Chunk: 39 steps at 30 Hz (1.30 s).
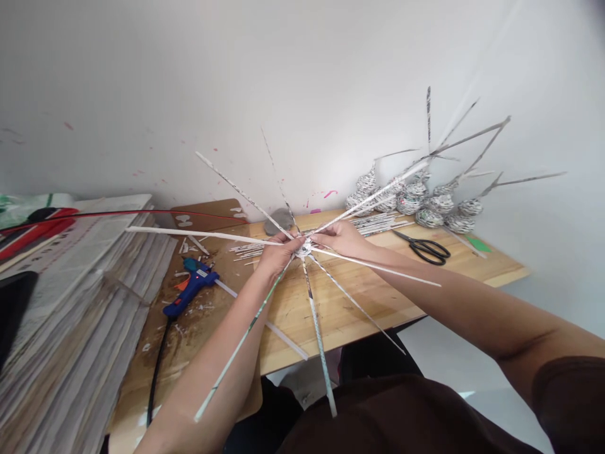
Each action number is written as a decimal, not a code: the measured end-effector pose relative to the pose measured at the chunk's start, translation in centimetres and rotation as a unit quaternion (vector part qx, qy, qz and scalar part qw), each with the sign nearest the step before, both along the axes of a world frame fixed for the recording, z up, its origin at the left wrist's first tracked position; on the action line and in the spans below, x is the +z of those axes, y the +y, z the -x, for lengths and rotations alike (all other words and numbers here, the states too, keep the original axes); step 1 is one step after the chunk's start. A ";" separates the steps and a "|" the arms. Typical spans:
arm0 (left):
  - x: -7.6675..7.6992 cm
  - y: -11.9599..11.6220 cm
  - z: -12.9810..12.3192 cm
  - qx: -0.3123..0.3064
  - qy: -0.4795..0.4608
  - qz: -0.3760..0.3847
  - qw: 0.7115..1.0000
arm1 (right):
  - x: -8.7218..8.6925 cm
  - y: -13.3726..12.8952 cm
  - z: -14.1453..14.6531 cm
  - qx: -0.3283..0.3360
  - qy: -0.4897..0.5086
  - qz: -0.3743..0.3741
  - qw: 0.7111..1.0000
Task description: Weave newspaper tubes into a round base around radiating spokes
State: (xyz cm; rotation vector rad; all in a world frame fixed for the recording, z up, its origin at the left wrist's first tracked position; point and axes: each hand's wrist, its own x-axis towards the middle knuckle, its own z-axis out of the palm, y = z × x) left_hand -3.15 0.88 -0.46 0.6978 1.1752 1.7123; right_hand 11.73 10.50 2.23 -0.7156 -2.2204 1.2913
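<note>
A star of thin rolled-paper sticks (316, 315) spreads out from a small woven centre, held above the wooden table (331, 302). My left hand (280, 253) pinches the left side of that centre, thumb on top. On its right side my right hand (341, 238) has thumb and fingers closed on the woven paper. The two hands nearly meet at the hub. Several sticks point toward my body, and others reach to the left, up and to the right. The fingers beneath the centre are partly hidden.
A blue glue gun (193, 287) with its cord lies on a brown board at left, beside stacked newspapers (85, 328). Black scissors (423, 248), loose paper sticks (378, 223) and several woven gourd shapes (429, 214) are at the right, near the wall.
</note>
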 end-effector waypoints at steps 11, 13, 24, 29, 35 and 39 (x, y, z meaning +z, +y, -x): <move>-0.1 0.0 0.1 0.016 -0.034 0.009 0.999 | -1.2 -0.7 1.0 -0.093 -0.005 0.008 0.996; 0.1 -0.1 0.0 0.018 -0.033 0.017 0.999 | -1.4 -0.6 1.3 -0.079 0.037 0.076 0.993; 0.4 -0.3 -0.1 0.000 -0.030 0.039 0.999 | -1.1 -0.5 1.8 -0.024 0.165 0.240 0.956; 0.4 -0.3 0.0 -0.032 -0.002 0.033 0.999 | -0.7 -0.4 1.4 0.004 0.165 0.334 0.928; 0.2 -0.4 0.1 -0.047 0.023 0.026 0.998 | -0.3 0.3 1.0 -0.058 0.054 0.291 0.954; -0.3 -0.1 0.3 -0.060 0.031 0.016 0.998 | 0.8 1.1 0.4 0.007 -0.027 0.285 0.958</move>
